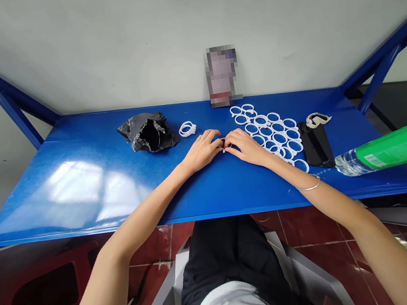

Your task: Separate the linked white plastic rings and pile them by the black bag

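My left hand and my right hand meet over the middle of the blue table. Between their fingertips they pinch a small white ring, mostly hidden by the fingers. Beside my right hand, several white plastic rings lie spread in rough rows, some overlapping. Just beyond my left hand sits a small bunch of white rings. Farther left, a crumpled black plastic bag lies with its torn mouth facing me.
A blurred, phone-shaped object leans against the wall. To the right are a flat black object, a white looped item and a green-labelled bottle at the table's edge. Blue braces flank the table.
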Motion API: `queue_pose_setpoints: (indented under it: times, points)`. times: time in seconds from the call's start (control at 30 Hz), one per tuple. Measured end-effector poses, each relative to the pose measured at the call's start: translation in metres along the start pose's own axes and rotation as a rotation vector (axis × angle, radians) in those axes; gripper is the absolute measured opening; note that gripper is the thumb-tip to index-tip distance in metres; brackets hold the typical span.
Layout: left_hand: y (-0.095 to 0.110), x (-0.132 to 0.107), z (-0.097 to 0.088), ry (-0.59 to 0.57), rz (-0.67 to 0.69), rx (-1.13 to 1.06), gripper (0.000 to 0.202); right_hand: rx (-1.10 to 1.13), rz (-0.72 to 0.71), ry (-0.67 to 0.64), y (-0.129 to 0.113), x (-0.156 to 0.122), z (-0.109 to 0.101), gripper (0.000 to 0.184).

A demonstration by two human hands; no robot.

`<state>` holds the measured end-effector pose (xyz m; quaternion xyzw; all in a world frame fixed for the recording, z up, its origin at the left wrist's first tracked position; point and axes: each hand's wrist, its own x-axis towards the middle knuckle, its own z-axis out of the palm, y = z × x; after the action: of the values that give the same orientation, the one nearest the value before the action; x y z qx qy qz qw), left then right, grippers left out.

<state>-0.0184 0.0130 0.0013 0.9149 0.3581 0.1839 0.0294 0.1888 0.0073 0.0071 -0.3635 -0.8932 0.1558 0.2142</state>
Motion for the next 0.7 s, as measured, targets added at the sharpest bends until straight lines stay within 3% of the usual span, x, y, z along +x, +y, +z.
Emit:
queue_pose_setpoints:
  times: [0.2,0.3,0.5,0.7]
  points:
    - [0.002,-0.001,0.0,0.025,0.042,-0.239,0.022,0.123,0.0,-0.013,-0.001,-0.001,0.0,0.016]
    - [0.006,-0.001,-0.005,0.046,-0.02,-0.462,0.026,0.283,0.059,0.023,-0.002,-0.002,-0.001,0.018]
    - [0.014,-0.001,-0.016,-0.073,-0.27,-1.133,0.047,0.797,0.233,-0.03,-0.012,-0.002,-0.005,0.033]
    - [0.02,-0.001,-0.014,-0.178,-0.335,-1.522,0.05,1.244,0.349,-0.175,-0.019,-0.003,-0.001,0.038]
